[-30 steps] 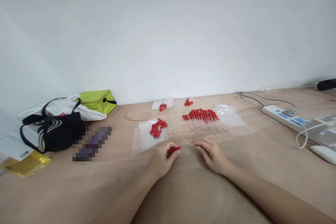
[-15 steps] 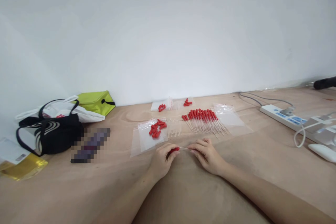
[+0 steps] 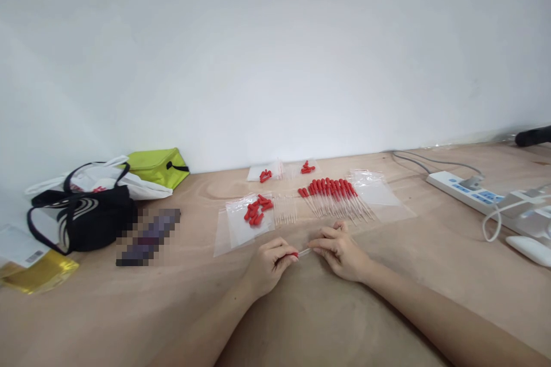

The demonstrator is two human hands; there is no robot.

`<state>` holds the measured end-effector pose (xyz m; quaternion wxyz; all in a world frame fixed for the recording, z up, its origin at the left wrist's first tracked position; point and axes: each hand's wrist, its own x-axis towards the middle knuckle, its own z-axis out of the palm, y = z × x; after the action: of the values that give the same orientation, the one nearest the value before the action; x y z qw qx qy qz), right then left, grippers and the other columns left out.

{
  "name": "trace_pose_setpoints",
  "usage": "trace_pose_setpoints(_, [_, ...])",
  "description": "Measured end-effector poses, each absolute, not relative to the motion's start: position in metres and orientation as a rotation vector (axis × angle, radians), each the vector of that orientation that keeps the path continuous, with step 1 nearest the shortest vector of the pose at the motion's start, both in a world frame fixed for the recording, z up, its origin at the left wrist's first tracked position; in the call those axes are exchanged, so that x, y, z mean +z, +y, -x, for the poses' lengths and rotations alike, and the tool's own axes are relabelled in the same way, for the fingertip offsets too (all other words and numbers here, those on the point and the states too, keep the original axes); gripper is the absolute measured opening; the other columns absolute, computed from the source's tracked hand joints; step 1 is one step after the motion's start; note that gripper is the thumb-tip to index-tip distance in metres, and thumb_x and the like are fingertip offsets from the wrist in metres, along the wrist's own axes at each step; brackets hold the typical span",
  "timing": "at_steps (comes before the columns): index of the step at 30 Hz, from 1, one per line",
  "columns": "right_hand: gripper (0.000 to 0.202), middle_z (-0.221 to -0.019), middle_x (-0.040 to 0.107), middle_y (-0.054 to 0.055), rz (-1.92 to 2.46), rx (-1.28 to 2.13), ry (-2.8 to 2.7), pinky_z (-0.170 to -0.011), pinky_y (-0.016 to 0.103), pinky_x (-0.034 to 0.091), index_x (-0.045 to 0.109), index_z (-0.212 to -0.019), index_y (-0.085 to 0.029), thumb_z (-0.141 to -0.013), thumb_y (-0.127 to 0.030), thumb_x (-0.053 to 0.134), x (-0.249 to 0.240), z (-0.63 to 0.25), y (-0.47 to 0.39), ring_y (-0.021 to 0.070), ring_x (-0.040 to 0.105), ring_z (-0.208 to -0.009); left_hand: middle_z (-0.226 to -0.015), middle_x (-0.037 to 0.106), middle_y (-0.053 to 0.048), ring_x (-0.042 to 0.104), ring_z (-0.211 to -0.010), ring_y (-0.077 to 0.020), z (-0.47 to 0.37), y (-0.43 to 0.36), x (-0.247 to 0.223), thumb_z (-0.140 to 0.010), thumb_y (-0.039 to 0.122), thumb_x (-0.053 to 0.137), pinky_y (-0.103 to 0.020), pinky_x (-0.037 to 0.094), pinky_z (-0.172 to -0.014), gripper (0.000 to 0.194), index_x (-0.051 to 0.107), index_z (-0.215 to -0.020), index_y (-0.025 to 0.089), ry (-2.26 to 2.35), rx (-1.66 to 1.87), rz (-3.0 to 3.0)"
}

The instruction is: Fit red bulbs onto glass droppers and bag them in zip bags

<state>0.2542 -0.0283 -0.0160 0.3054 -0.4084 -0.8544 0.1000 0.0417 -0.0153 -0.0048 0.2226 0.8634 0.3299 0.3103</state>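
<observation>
My left hand (image 3: 267,268) is closed, pinching a red rubber bulb (image 3: 295,254) between thumb and fingertips; most of the bulb is hidden by the fingers. From the other side, my right hand (image 3: 341,253) pinches a thin clear dropper tube (image 3: 304,252), whose left end meets the bulb. How deep the tube sits in the bulb I cannot tell. Beyond the hands lies a fanned row of droppers with red bulbs (image 3: 331,190). Loose red bulbs (image 3: 257,210) rest on a clear zip bag (image 3: 236,235), with bare dropper tubes (image 3: 286,210) just right of them.
More red bulbs (image 3: 307,168) lie near the wall. An empty zip bag (image 3: 381,192) is right of the droppers. A power strip (image 3: 469,192) with cables stands at right. A black bag (image 3: 103,221), a lime-green bag (image 3: 157,165) and a blurred dark object (image 3: 148,239) are at left.
My left hand has shifted slightly right and down with the bulb, and less red shows past its fingers. The tube now slants up toward my right hand.
</observation>
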Motion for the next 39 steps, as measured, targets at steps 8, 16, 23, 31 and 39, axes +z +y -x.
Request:
trace_pose_setpoints(8, [0.025, -0.069, 0.058, 0.002, 1.111, 0.101, -2.284, -0.066, 0.031, 0.023, 0.061, -0.086, -0.02, -0.085, -0.018, 0.036, -0.016, -0.248, -0.037, 0.0124, 0.047, -0.063, -0.07, 0.058, -0.004, 0.054, -0.061, -0.0123, -0.04, -0.015, -0.01, -0.085, 0.026, 0.046, -0.022, 0.043, -0.057, 0.022, 0.065, -0.082, 0.015, 0.926, 0.883, -2.458])
trace_pose_setpoints(16, [0.027, -0.067, 0.058, 0.001, 1.148, 0.178, -2.282, -0.063, 0.029, 0.022, 0.057, -0.077, -0.019, -0.087, -0.02, 0.032, -0.015, -0.243, -0.04, 0.011, 0.046, -0.059, -0.069, 0.059, -0.005, 0.054, -0.061, -0.0124, -0.039, -0.015, -0.014, -0.087, 0.03, 0.043, -0.022, 0.043, -0.057, 0.026, 0.064, -0.082, 0.015, 0.874, 0.913, -2.534])
trace_pose_setpoints(23, [0.026, -0.067, 0.06, 0.0, 1.151, 0.28, -2.29, -0.064, 0.028, 0.023, 0.057, -0.075, -0.02, -0.087, -0.022, 0.034, -0.014, -0.242, -0.04, 0.0106, 0.049, -0.059, -0.069, 0.06, -0.004, 0.055, -0.061, -0.0122, -0.038, -0.016, -0.015, -0.086, 0.031, 0.044, -0.021, 0.043, -0.057, 0.024, 0.063, -0.081, 0.017, 0.871, 0.864, -2.537])
trace_pose_setpoints(31, [0.027, -0.066, 0.061, -0.001, 1.193, 0.497, -2.212, -0.064, 0.027, 0.027, 0.056, -0.071, -0.019, -0.087, -0.022, 0.034, -0.01, -0.235, -0.04, 0.011, 0.052, -0.061, -0.069, 0.059, -0.004, 0.054, -0.062, -0.0131, -0.041, -0.017, -0.009, -0.085, 0.026, 0.044, -0.022, 0.042, -0.058, 0.02, 0.06, -0.079, 0.016, 0.869, 0.866, -2.464])
trace_pose_setpoints(39, [0.029, -0.067, 0.062, -0.002, 1.201, 0.544, -2.197, -0.064, 0.027, 0.029, 0.057, -0.067, -0.019, -0.086, -0.019, 0.034, -0.012, -0.227, -0.036, 0.0113, 0.055, -0.063, -0.068, 0.059, -0.004, 0.054, -0.063, -0.0137, -0.041, -0.016, -0.009, -0.085, 0.028, 0.042, -0.022, 0.042, -0.058, 0.023, 0.06, -0.077, 0.017, 0.863, 0.839, -2.474])
